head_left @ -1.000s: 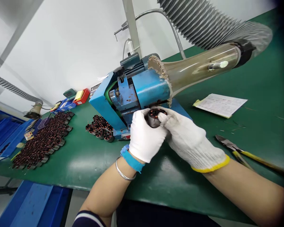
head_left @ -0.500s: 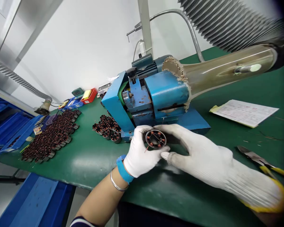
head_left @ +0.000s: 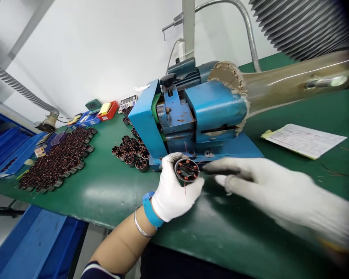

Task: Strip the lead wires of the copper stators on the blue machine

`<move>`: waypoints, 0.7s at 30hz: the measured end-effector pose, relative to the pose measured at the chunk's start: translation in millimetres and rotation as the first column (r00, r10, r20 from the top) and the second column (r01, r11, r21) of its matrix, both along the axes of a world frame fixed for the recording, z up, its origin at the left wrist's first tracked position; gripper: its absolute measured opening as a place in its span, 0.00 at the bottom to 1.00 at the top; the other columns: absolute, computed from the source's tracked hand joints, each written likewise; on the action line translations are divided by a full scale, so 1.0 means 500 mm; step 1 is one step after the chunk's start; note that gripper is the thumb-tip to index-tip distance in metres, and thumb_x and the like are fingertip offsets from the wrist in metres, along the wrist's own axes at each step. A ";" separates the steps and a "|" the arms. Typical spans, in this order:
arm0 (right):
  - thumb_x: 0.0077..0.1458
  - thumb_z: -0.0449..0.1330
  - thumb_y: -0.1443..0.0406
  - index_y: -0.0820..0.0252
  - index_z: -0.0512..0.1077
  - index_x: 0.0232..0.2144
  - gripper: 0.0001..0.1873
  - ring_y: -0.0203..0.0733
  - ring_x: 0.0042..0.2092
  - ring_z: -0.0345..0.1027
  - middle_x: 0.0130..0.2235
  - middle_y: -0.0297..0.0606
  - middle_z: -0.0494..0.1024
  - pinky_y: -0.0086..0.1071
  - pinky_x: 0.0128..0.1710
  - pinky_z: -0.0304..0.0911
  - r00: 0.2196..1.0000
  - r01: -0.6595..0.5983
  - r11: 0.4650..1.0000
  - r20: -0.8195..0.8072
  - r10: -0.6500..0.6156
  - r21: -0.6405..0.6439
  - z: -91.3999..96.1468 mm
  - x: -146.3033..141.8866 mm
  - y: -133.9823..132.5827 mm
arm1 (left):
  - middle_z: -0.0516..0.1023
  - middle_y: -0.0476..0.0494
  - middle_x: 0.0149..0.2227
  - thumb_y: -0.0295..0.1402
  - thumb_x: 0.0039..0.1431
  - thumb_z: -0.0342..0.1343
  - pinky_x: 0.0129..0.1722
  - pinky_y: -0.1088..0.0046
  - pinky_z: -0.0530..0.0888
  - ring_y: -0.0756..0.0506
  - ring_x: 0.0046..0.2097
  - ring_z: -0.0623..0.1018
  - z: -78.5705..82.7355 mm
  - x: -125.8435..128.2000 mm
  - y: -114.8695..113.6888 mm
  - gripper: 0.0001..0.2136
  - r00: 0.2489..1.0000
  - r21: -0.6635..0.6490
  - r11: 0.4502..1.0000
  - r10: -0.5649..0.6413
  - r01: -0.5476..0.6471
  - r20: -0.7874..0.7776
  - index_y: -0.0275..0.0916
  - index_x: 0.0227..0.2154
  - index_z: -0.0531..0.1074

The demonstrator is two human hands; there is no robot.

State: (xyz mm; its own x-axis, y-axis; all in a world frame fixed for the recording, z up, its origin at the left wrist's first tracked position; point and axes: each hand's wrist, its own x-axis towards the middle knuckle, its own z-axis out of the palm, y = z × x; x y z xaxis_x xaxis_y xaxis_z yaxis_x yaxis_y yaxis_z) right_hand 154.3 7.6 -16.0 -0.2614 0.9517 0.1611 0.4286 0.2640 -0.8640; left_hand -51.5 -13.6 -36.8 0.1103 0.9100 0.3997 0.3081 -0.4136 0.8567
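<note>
My left hand (head_left: 173,197), in a white glove, is closed around a motor stator (head_left: 179,171), a metal ring with copper windings inside. The stator's open end faces up toward me, and thin copper wire ends stick out above and below it. Just right of the stator is my right hand (head_left: 267,190), also gloved and somewhat blurred by motion. Its thumb and fingers are apart with nothing visible between them, and it does not touch the stator. Both hands are in front of a blue belt machine (head_left: 221,112).
Left of the machine stand several stators (head_left: 130,159), with a much larger mass of stators (head_left: 64,159) farther left. A paper sheet (head_left: 305,140) lies at right near wire scraps. A clear duct (head_left: 287,85) joins the machine. Small bins (head_left: 108,112) and a calculator (head_left: 128,102) line the wall.
My right hand has let go of the stator and moved right. My left hand keeps the stator, now slightly turned. The nippers seen at right before are out of sight. The view has shifted somewhat.
</note>
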 end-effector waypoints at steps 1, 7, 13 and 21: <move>0.52 0.60 0.56 0.52 0.81 0.45 0.19 0.54 0.32 0.79 0.36 0.38 0.84 0.44 0.30 0.78 0.999 -0.032 0.999 -0.021 0.031 -0.015 -0.001 -0.014 -0.003 | 0.69 0.37 0.51 0.30 0.56 0.60 0.56 0.53 0.73 0.39 0.52 0.75 -0.003 0.001 -0.002 0.26 1.000 0.001 1.000 0.003 -0.003 -0.008 0.41 0.55 0.56; 0.51 0.61 0.59 0.58 0.74 0.54 0.27 0.59 0.55 0.73 0.54 0.46 0.78 0.52 0.56 0.70 0.943 0.037 0.999 -0.331 -0.046 -0.035 -0.015 -0.081 -0.020 | 0.71 0.39 0.50 0.29 0.53 0.63 0.55 0.55 0.74 0.39 0.52 0.75 -0.018 0.012 0.008 0.23 0.998 0.063 0.998 -0.005 0.009 -0.057 0.41 0.51 0.64; 0.44 0.65 0.59 0.57 0.71 0.54 0.32 0.57 0.58 0.71 0.56 0.45 0.77 0.49 0.60 0.69 0.803 0.003 0.986 -0.588 -0.101 -0.164 -0.021 -0.083 -0.007 | 0.74 0.41 0.44 0.31 0.48 0.66 0.49 0.57 0.76 0.40 0.47 0.78 -0.004 0.046 0.042 0.20 0.991 0.127 0.988 0.104 -0.093 -0.084 0.39 0.45 0.68; 0.42 0.68 0.58 0.53 0.74 0.44 0.24 0.54 0.54 0.74 0.49 0.40 0.81 0.46 0.60 0.68 0.602 0.018 0.979 -0.780 -0.172 -0.202 -0.004 -0.086 0.021 | 0.77 0.38 0.45 0.33 0.48 0.67 0.51 0.56 0.76 0.38 0.48 0.79 0.050 0.083 0.075 0.21 0.965 0.102 0.978 0.197 -0.181 -0.176 0.38 0.45 0.69</move>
